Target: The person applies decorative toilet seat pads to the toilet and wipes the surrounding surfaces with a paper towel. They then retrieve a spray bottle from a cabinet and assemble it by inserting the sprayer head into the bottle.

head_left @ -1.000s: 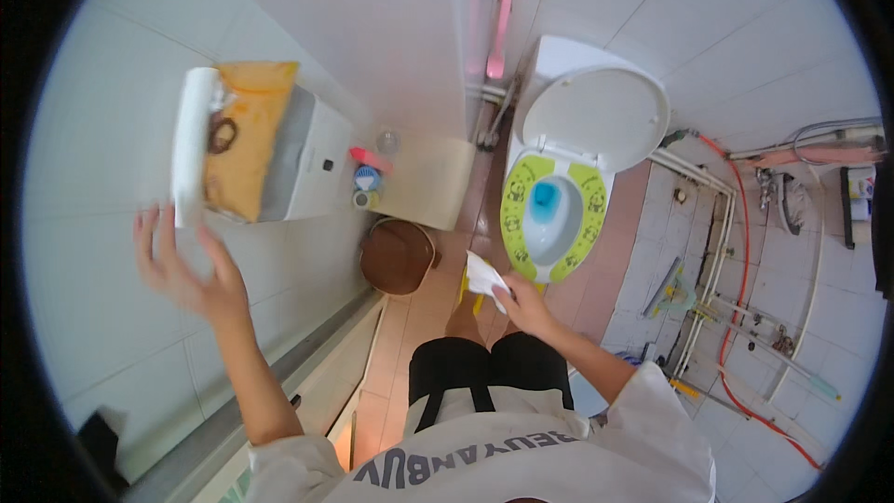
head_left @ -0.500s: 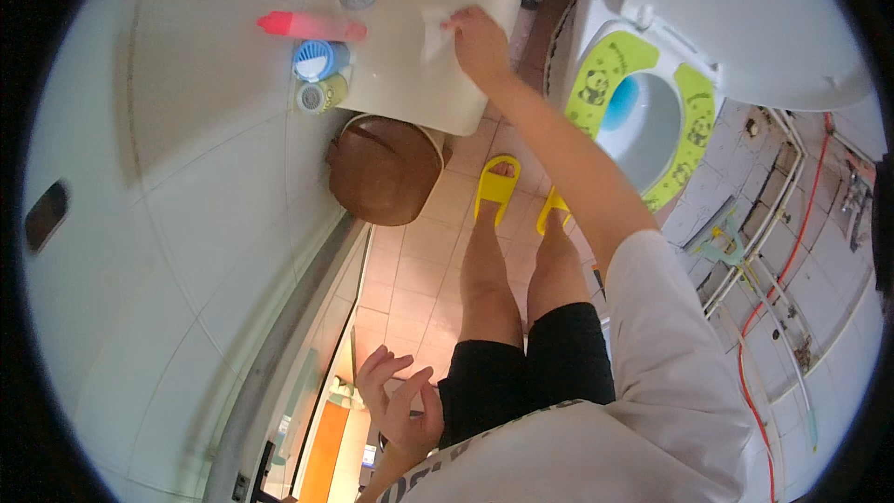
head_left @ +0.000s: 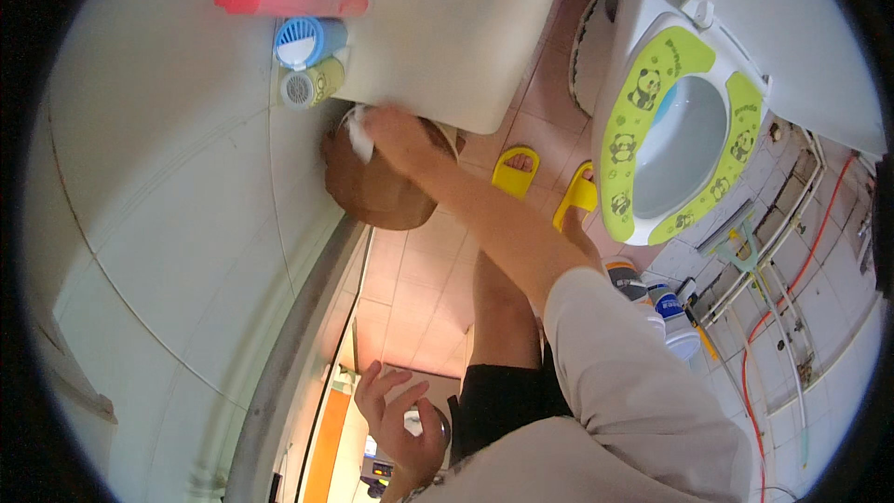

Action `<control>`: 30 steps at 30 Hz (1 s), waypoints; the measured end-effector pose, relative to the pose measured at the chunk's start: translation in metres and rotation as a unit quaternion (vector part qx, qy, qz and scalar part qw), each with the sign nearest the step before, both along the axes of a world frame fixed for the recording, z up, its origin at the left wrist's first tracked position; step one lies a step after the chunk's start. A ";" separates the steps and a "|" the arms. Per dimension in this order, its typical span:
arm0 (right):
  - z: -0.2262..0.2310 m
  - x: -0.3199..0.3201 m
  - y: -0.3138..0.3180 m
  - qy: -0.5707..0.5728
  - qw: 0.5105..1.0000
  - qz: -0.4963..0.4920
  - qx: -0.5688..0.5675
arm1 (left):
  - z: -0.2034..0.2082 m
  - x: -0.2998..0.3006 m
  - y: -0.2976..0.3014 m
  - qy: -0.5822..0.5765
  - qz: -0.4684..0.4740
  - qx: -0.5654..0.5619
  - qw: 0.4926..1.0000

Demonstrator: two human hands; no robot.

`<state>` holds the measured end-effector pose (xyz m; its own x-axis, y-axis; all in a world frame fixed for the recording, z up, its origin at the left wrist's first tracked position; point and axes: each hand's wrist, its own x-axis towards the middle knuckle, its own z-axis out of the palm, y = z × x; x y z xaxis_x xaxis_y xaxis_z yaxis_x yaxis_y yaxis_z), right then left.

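Note:
My right hand (head_left: 396, 138) grips a crumpled white tissue (head_left: 359, 135) over the brown lidded bin (head_left: 377, 191). Motion blurs the hand. Whether the tissue touches the lid I cannot tell. Low in the view, my left hand (head_left: 407, 421) is raised with its fingers apart and holds nothing. Just beyond the bin is a cream flat top (head_left: 447, 47). Along its left side are a pink bottle (head_left: 293, 0), a blue-topped container (head_left: 312, 42) and a yellow-green can (head_left: 315, 84).
To the right, the toilet has its lid raised and a green panda-print seat (head_left: 622, 149). Tubs (head_left: 666, 303), a squeegee (head_left: 736, 237), white pipes and a red hose (head_left: 792, 270) line the right wall. A grey door frame (head_left: 298, 335) runs along the left. Yellow slippers (head_left: 515, 172) are on my feet.
My right hand has moved left and nearer, from above the cream top to the bin, carrying the tissue. My left hand stays low and open. The whole view has shifted slightly.

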<state>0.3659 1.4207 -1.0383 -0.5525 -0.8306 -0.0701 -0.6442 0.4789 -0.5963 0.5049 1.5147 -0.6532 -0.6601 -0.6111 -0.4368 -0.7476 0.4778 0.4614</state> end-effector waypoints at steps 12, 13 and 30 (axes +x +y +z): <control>0.008 -0.176 0.069 0.058 0.966 -0.239 -0.078 | 0.001 -0.003 -0.002 -0.015 0.024 0.026 0.999; 0.018 -0.125 0.070 -0.189 0.947 -0.256 -0.050 | 0.004 -0.003 -0.002 -0.022 0.019 0.024 0.999; 0.027 -0.069 0.136 -0.242 0.891 -0.376 -0.073 | 0.018 -0.011 0.018 -0.001 -0.015 0.032 0.999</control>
<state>0.2971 1.5564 -1.0109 -0.8915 -0.2574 -0.3728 0.1765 0.5606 -0.8091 0.4941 1.5327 -0.6356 -0.6770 -0.5616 -0.4756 -0.7340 0.4687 0.4914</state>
